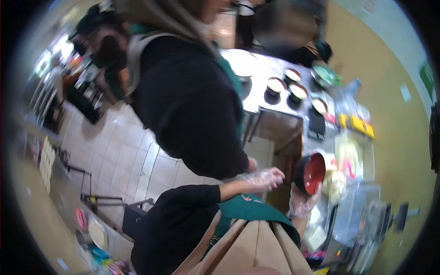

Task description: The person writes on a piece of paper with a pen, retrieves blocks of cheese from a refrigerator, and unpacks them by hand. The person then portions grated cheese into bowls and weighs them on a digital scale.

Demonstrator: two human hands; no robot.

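Note:
My right hand (305,202), in a clear plastic glove, grips a bowl (315,173) that is black outside and red inside. The bowl is tilted on its side, and its visible inside shows no food. To the left of it, my left hand (266,179), also gloved, is held out in the air with fingers loosely extended and nothing visible in them. Just beyond the bowl is a pale, crumpled mass (335,185) beside a clear container (352,156) of pale contents.
A co-worker's black sleeve (192,105) fills the space ahead on the left. Several filled bowls (299,91) stand on the metal table (259,68). Nearby are a black scale (316,126), a green bowl (326,75) and a yellow box (356,124). Clear lidded tubs (353,220) sit right.

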